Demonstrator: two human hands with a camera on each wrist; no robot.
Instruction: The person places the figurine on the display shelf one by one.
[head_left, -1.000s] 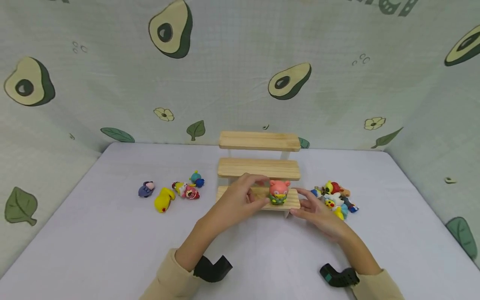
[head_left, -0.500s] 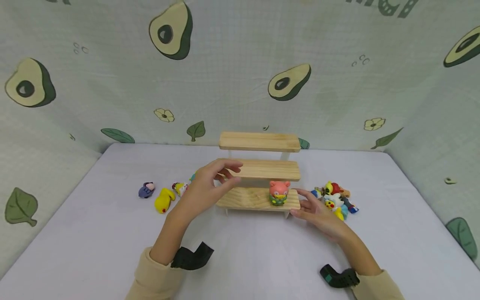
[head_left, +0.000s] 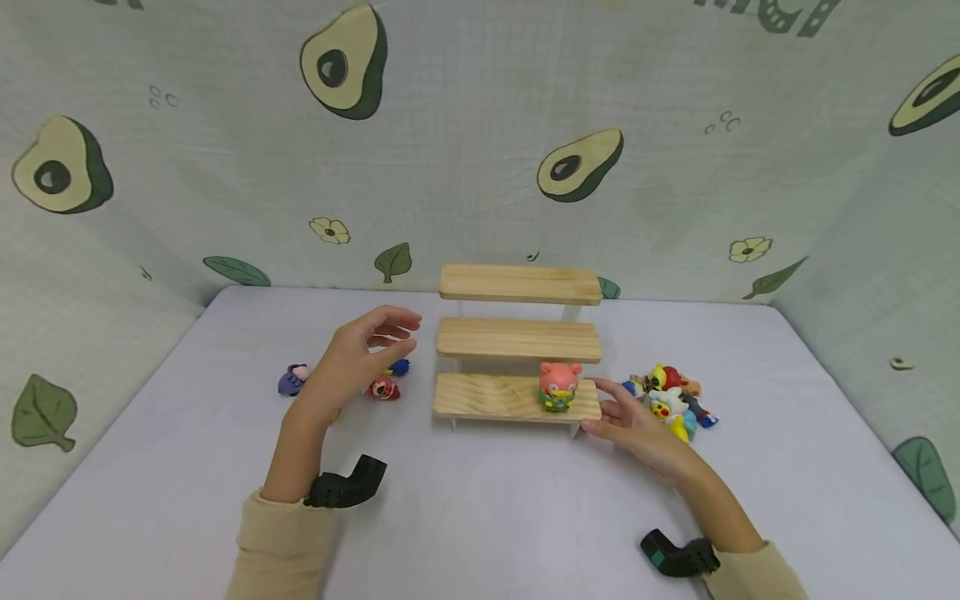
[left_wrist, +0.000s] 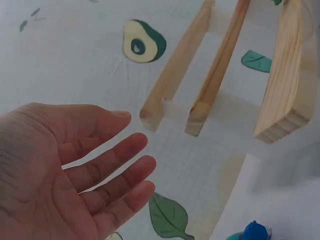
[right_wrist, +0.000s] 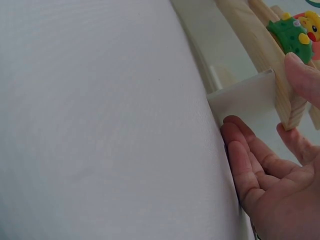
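A three-tier wooden display shelf (head_left: pixel 487 398) stands at the middle back of the table. On the right part of its lowest board sits a pink toy figurine (head_left: pixel 558 383) with a green and yellow lower body. My right hand (head_left: pixel 641 433) holds the right end of that board, the thumb (right_wrist: pixel 303 77) against it and the index finger at its end. My left hand (head_left: pixel 352 358) hovers left of the shelf with relaxed, empty fingers. Beneath and beside it lie a red-and-pink figurine (head_left: pixel 384 387), a blue one (head_left: pixel 400 367) and a purple one (head_left: pixel 292 380); the hand and forearm hide other toys.
Several small figurines (head_left: pixel 671 400) lie in a cluster right of the shelf, behind my right hand. White cloth covers the table (head_left: pixel 510 508). A hanging cloth (head_left: pixel 465 150) with avocado prints walls off the back and sides.
My left hand has drawn away from the pink figurine and moved left, over the left-hand toys. The figurine stays on the lowest board. My right hand has kept its place at the shelf.
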